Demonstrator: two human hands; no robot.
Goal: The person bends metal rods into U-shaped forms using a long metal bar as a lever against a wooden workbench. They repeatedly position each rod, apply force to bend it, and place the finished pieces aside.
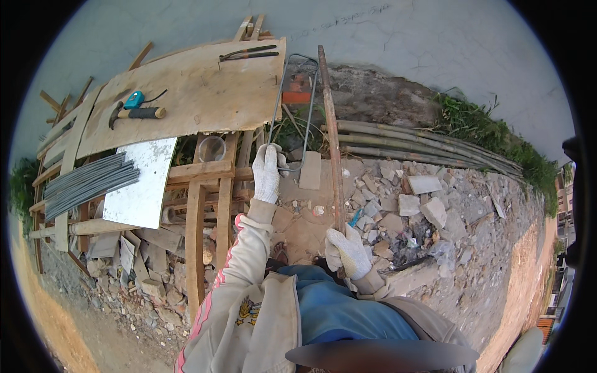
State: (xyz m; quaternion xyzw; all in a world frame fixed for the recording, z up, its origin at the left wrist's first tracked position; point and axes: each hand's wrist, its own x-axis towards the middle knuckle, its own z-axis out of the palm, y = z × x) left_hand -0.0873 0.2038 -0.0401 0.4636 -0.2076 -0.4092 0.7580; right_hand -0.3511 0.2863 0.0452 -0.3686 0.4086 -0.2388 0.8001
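Observation:
My left hand point(266, 171), in a white knitted glove, pinches the near left corner of a thin steel rod bent into a long rectangular loop point(310, 112). The loop extends away from me beside the workbench's right edge. My gloved right hand point(348, 253) is wrapped round the near end of a long rusty metal bar point(333, 137). That bar points forward, just right of the loop. On the wooden board point(205, 81) at left lie long-handled pincers point(249, 53), a hammer point(142, 113) and a blue tape measure point(134, 99).
Cut steel rods point(93, 183) lie bundled partly over a white panel point(140, 199). A clear plastic container point(212, 149) sits by the bench frame. Bamboo poles point(423, 143) lie along the wall at right. Broken concrete rubble point(429, 208) covers the ground there.

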